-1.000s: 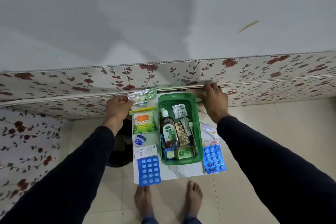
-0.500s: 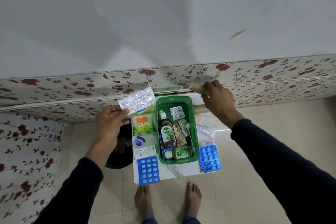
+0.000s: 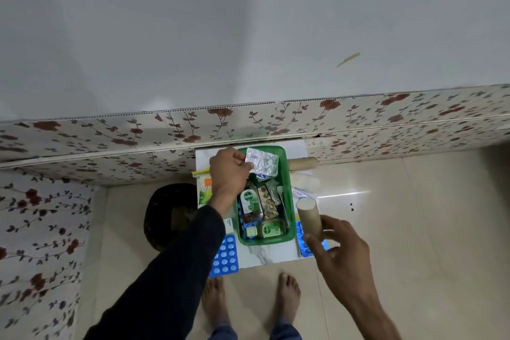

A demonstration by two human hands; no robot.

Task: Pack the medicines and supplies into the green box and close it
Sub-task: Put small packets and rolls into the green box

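Note:
The open green box [image 3: 288, 188] stands on a small white table [image 3: 265, 255]. Inside lie a Dettol bottle [image 3: 250, 203], a green Dettol bar [image 3: 270, 228] and several tablet strips. My left hand [image 3: 227, 171] pinches a silver foil strip [image 3: 261, 160] over the box's far end. My right hand [image 3: 335, 251] holds a beige bandage roll [image 3: 308, 215] upright beside the box's right wall. A second beige roll [image 3: 303, 163] lies at the far right of the table. Blue blister packs [image 3: 225, 257] lie left and right of the box; the right one is mostly hidden.
A green and orange packet [image 3: 203, 190] lies left of the box, partly under my arm. A dark round bin [image 3: 171, 215] stands on the floor left of the table. The flowered wall panel [image 3: 110, 135] runs just behind. My bare feet [image 3: 287, 292] are in front.
My left hand carried the foil strip rightwards over the box's far end. My right hand came back from the wall toward me with a beige roll in it.

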